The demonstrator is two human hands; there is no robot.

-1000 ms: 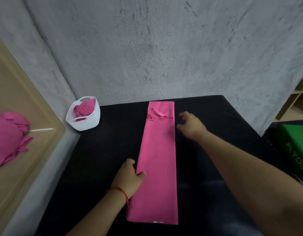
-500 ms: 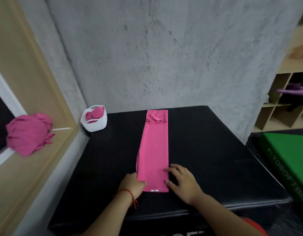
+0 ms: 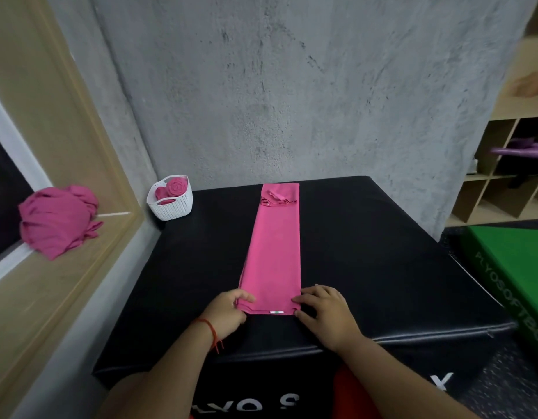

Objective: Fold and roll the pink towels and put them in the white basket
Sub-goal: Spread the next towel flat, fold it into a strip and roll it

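Towel [image 3: 275, 252] corners pinched by left hand [image 3: 228, 309], right hand [image 3: 325, 313]; left fingertips hidden.

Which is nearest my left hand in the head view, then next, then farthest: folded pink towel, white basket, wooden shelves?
1. folded pink towel, centre, its near corner in the left hand grip.
2. white basket, far left, at the back.
3. wooden shelves, far right.

1 red string bracelet [image 3: 209, 329]; perhaps red clothing [image 3: 344, 385].
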